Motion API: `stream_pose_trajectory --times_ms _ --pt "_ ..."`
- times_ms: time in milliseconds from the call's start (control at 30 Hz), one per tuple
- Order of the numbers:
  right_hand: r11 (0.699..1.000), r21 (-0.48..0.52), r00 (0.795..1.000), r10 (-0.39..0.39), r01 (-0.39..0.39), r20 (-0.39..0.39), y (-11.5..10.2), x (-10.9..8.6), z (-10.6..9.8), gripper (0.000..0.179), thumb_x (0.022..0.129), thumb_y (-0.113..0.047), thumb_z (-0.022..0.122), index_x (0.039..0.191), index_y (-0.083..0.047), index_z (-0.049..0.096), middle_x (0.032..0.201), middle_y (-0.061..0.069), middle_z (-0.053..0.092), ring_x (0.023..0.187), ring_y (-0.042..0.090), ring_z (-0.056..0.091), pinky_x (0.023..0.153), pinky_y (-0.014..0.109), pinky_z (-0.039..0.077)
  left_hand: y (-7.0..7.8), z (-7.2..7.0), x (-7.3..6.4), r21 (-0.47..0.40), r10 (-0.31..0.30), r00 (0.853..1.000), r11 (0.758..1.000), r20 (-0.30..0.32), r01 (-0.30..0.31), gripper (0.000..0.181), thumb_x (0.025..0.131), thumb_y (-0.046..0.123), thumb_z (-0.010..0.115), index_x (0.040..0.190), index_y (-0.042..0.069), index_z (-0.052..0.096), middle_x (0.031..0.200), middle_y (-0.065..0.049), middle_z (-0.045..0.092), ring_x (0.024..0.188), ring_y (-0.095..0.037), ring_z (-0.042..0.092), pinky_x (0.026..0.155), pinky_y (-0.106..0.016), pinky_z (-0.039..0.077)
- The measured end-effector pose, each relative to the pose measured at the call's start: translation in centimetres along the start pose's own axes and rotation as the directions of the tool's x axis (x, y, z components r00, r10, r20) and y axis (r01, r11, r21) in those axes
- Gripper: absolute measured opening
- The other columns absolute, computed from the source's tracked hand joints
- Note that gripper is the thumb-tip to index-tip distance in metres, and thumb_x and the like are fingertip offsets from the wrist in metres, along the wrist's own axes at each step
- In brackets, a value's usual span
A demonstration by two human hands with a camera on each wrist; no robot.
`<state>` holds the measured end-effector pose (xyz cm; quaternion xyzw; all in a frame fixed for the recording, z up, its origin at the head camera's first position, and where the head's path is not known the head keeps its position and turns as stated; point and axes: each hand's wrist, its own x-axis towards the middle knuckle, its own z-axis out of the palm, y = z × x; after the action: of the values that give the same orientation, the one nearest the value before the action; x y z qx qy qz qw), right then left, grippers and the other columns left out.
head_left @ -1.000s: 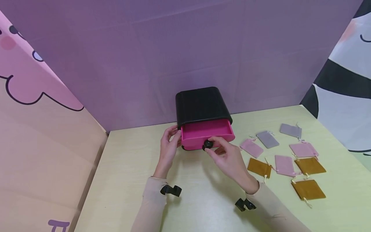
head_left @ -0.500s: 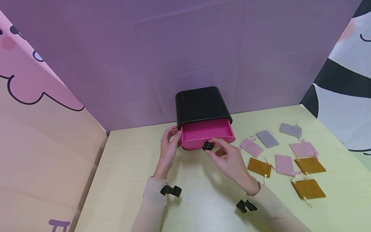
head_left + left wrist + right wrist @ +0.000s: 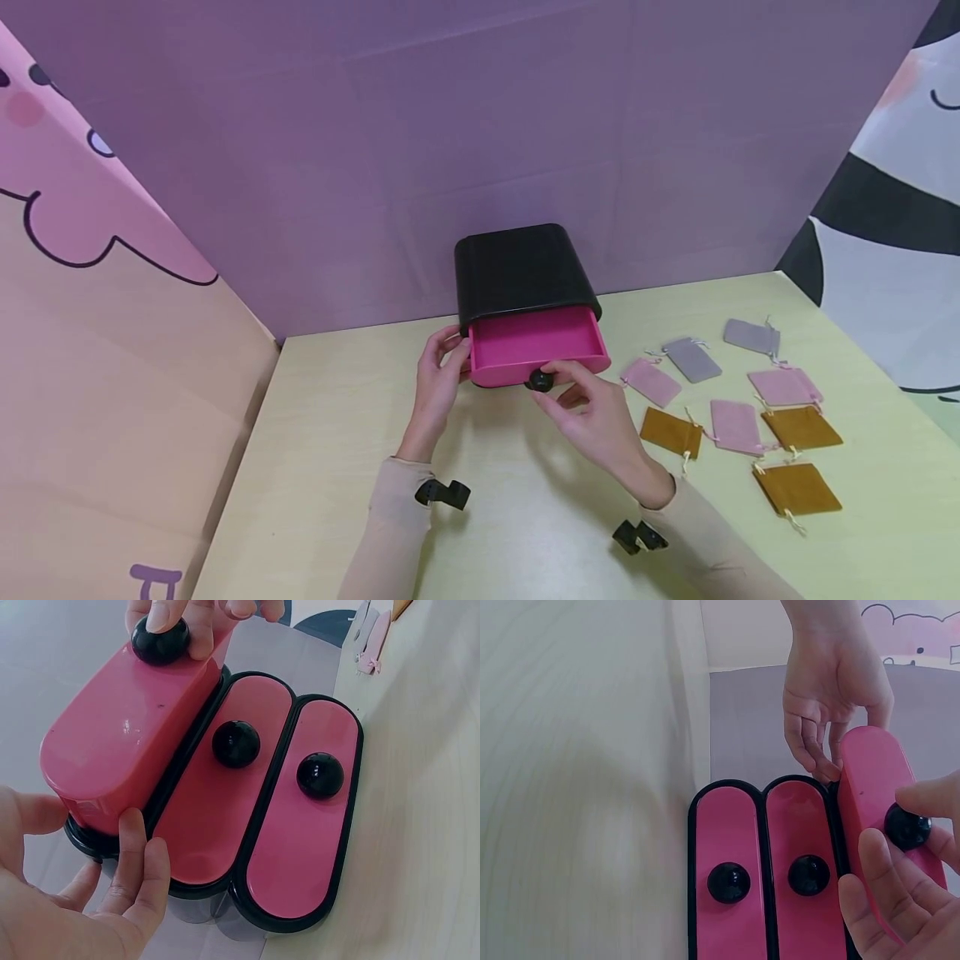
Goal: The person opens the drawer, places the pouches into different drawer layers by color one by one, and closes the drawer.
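Note:
A black cabinet (image 3: 525, 271) stands at the back of the table, its top pink drawer (image 3: 495, 374) pulled partway out. Nothing shows inside the drawer. My right hand (image 3: 596, 421) pinches that drawer's round black knob (image 3: 540, 380) between thumb and fingers. At the cabinet's left side, my left hand (image 3: 437, 392) holds the edge, with thumb and curled fingers around the end of the black frame (image 3: 101, 841). In the left wrist view, a middle drawer (image 3: 217, 814) and a bottom drawer (image 3: 296, 847) are closed, each with a black knob.
On the table's right lie several flat drawstring pouches: grey ones (image 3: 693, 360), pink ones (image 3: 652, 382) and brown ones (image 3: 798, 489). A purple cloth wall (image 3: 360, 183) rises right behind the cabinet. Printed panels stand at both sides of the table (image 3: 330, 467).
The top drawer has slid slightly farther out toward me, with my right hand moving along on its knob. The left hand stays at the cabinet's side.

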<state>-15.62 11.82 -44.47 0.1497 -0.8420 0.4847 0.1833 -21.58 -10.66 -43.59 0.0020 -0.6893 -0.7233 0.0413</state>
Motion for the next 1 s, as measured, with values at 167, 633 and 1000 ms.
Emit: stream_pose_trajectory --times_ms 167,633,1000 --pt "1.0 0.002 1.0 -0.003 0.003 -0.002 -0.1 -0.1 0.1 0.033 0.09 -0.009 0.085 0.121 -0.015 0.075 0.095 0.004 0.078 0.071 0.015 0.072 0.068 0.032 0.063 0.1 0.0 0.0 0.006 0.0 1.0 1.0 -0.007 0.001 0.044 0.107 0.023 0.063 0.148 0.009 0.055 0.138 -0.018 0.063 0.094 -0.022 0.073 0.088 -0.028 0.062" --pt "1.0 0.024 1.0 -0.016 0.016 0.003 0.0 -0.5 0.4 0.034 0.09 -0.007 0.084 0.122 -0.015 0.073 0.096 0.005 0.079 0.067 0.01 0.071 0.065 0.027 0.061 0.1 -0.3 0.0 0.026 -0.005 1.0 1.0 -0.006 0.005 0.045 0.107 0.024 0.063 0.149 0.009 0.055 0.14 -0.019 0.063 0.094 -0.019 0.072 0.09 -0.028 0.063" --pt "0.998 0.055 1.0 -0.025 0.024 0.015 0.8 -1.4 -0.3 0.032 0.09 0.0 0.082 0.117 -0.009 0.068 0.097 0.007 0.082 0.07 0.008 0.072 0.064 0.022 0.061 -0.2 -0.2 0.0 0.012 0.001 1.0 1.0 0.01 -0.001 0.045 0.106 0.022 0.064 0.148 0.008 0.055 0.14 -0.019 0.063 0.094 -0.018 0.073 0.098 -0.043 0.063"
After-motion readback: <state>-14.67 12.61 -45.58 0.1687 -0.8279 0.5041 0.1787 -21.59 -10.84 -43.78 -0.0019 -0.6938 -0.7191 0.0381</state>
